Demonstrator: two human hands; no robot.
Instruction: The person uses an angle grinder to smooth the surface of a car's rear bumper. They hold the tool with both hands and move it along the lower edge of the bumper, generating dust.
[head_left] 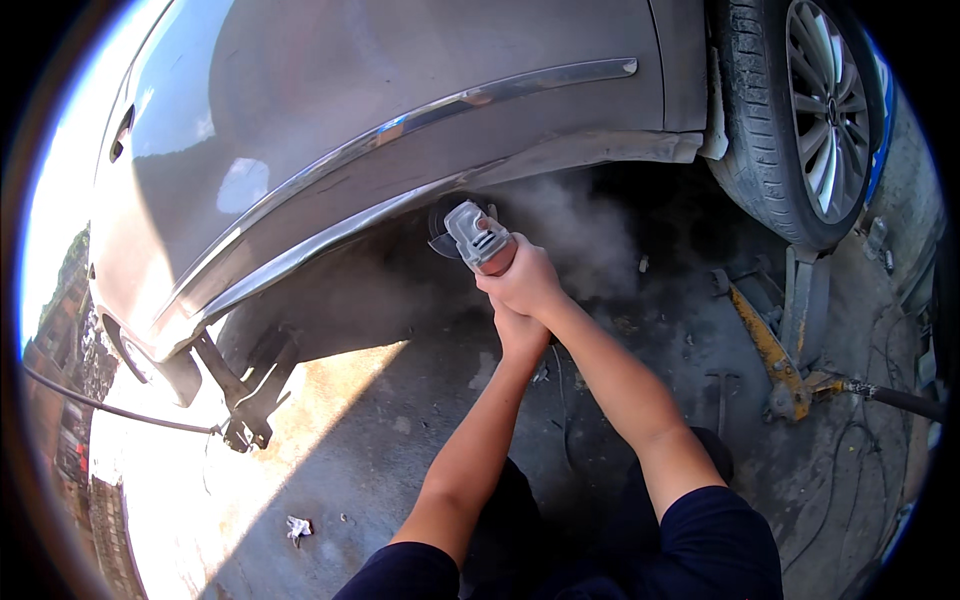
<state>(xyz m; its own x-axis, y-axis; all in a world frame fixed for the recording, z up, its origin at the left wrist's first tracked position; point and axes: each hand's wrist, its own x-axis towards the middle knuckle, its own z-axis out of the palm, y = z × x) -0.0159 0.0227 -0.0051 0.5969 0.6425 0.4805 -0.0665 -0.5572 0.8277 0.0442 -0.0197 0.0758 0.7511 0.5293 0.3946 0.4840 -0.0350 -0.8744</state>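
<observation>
Both my hands grip an angle grinder [480, 238] with a silver gear head and a reddish body. My right hand [528, 277] wraps round the body just behind the head. Below it, my left hand [520, 328] is closed round the rear of the tool, which is mostly hidden. The grinder's round disc and guard [442, 226] are up at the lower sill [350, 228] of a grey-brown car [420, 60]; whether the disc touches metal I cannot tell. Pale dust [575, 220] hangs in the air beside the grinder head.
A wheel [830, 120] is at upper right, above a stand [800, 300] and a yellow floor jack [768, 350]. Another jack [245, 400] is under the car at left. A hammer [722, 395], a cable [562, 410] and crumpled litter [298, 528] lie on the floor.
</observation>
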